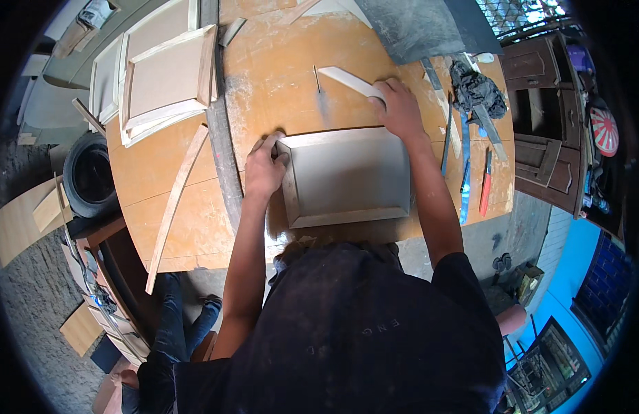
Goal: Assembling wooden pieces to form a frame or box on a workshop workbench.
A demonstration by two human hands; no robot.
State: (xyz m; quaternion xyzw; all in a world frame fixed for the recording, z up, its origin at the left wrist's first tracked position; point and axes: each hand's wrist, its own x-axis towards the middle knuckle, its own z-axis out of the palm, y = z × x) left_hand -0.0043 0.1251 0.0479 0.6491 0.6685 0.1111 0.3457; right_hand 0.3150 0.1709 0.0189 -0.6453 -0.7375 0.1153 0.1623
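Note:
A framed panel [347, 176] with pale wooden edges and a grey recessed middle lies at the table's near edge, in front of my body. My left hand [265, 167] is closed on its far left corner, the thumb over the rim and the fingers at the outer side. Beyond the far right corner, my right hand [400, 109] grips the right end of a pale flat strip [350, 81]. The strip's free end points far left over the wooden table [264, 96], near a thin dark nail-like piece [316, 79] and a grey smudge.
Framed panels [169, 76] are stacked at the far left, with a long wooden strip [176, 200] nearer. On the right lie a red-handled tool [486, 183], blue strips [465, 172] and crumpled black material [477, 90]. Dark sheets [423, 27] rest at the back. Another person's legs [174, 317] show lower left.

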